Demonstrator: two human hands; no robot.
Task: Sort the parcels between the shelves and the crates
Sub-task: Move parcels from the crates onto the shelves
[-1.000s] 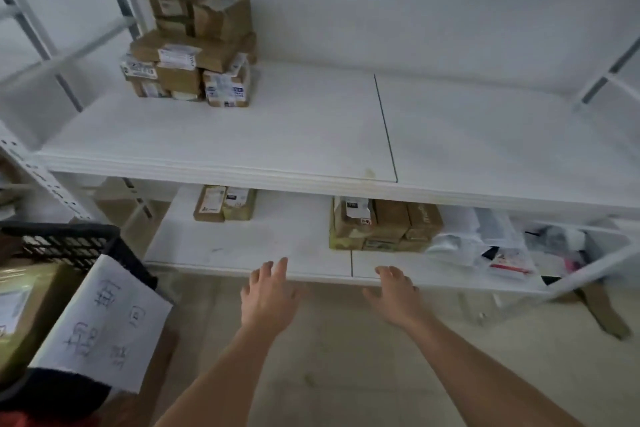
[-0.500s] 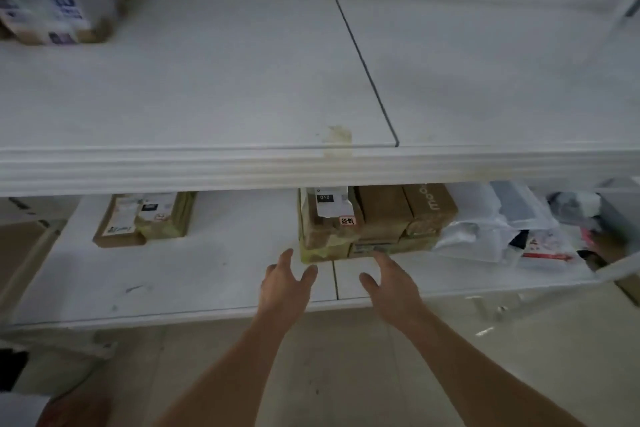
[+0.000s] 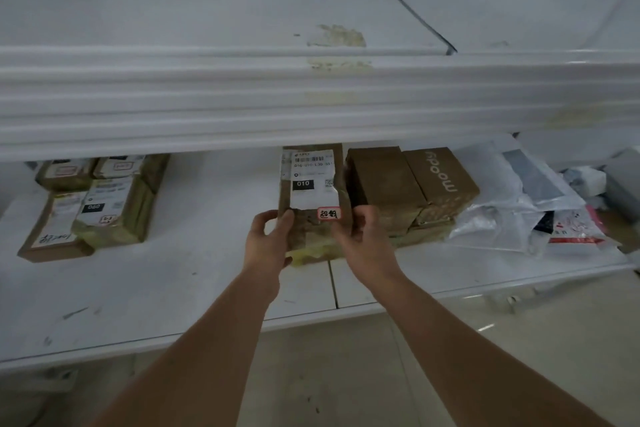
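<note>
We see left hand (image 3: 268, 239) gripping parcel (image 3: 313, 198), left edge | right hand (image 3: 363, 241) gripping its right edge | lower shelf (image 3: 173, 274) under parcel | box (image 3: 441, 180) right of parcel, seemingly touching

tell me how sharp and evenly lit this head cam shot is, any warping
Head view: dim, flat, bluish light; the upper shelf edge is smeared by blur and bows with wide-angle warp; the labelled parcel gripped by the left hand and right hand is sharp enough to read 010; the plastic bags look washed out; faint glare on the floor.
</note>
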